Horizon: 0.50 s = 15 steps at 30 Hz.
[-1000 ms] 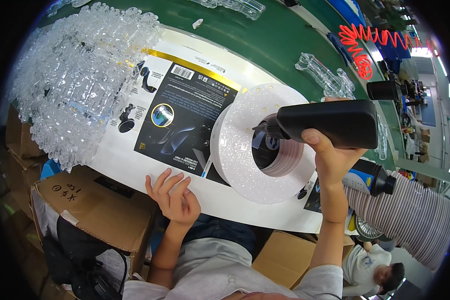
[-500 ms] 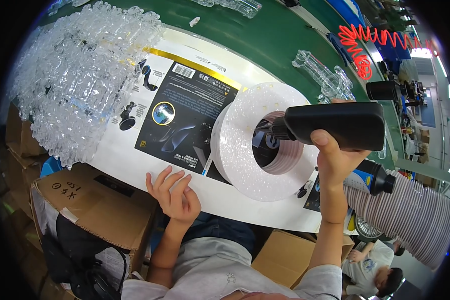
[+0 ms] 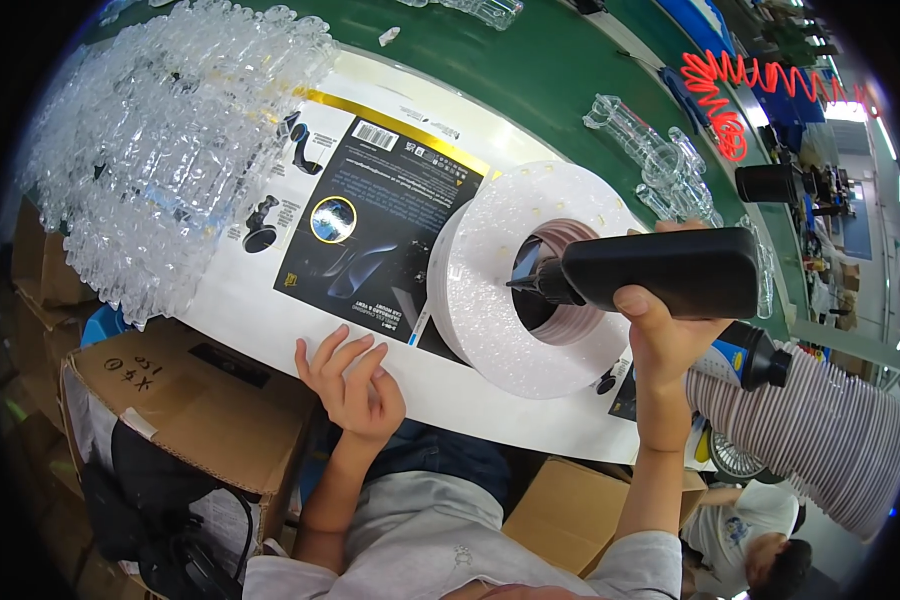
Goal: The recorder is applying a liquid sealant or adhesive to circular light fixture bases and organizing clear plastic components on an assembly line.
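My right hand (image 3: 665, 335) grips a black squeeze bottle (image 3: 670, 268) lying nearly sideways, its narrow nozzle pointing left. The nozzle tip is over the inner edge of the topmost ring in a stack of white, glittery rings (image 3: 490, 330). Small yellowish spots show on the far part of that top face. Below the stack lies a printed cardboard sheet (image 3: 370, 235), black and white with a gold stripe; dark print shows through the rings' hole. My left hand (image 3: 355, 390) hovers by the table's near edge, fingers apart and curled a little, holding nothing.
Clear plastic pieces (image 3: 160, 150) are heaped at the left. More clear parts (image 3: 660, 160) lie on the green tabletop (image 3: 530, 70). A second black bottle (image 3: 760, 360) and a ribbed hose (image 3: 820, 430) are at the right. Cardboard boxes (image 3: 200, 400) stand nearby; another person (image 3: 740, 540) sits lower right.
My right hand has shifted the bottle slightly left and nearer, bringing its nozzle from over the hole to the top ring's inner left edge. My left hand has barely moved.
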Available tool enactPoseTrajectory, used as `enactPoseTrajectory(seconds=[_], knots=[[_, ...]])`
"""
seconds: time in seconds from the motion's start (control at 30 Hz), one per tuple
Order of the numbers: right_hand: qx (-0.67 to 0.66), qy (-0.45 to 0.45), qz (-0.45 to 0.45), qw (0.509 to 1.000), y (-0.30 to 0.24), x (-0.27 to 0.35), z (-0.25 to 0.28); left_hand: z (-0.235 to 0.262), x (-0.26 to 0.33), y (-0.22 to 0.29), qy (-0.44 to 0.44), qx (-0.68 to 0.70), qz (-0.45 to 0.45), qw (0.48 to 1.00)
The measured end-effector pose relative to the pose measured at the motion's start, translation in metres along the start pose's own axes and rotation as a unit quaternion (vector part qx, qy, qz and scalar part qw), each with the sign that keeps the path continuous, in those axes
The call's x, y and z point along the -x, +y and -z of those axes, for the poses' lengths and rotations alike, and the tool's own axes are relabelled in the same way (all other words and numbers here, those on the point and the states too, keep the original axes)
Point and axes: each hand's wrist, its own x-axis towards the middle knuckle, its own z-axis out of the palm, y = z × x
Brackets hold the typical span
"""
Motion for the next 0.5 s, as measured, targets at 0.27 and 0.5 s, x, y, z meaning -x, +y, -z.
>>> enactPoseTrajectory(seconds=[0.27, 0.5], knots=[[0.074, -0.029, 0.005, 0.997, -0.0012, -0.0009, 0.0006, 0.0004, 0.0014, -0.0005, -0.003, -0.002, 0.001, 1.0], [0.066, -0.004, -0.034, 0.997, -0.0051, -0.0021, -0.0033, 0.0, 0.0013, -0.0004, 0.0, 0.001, 0.002, 1.0]])
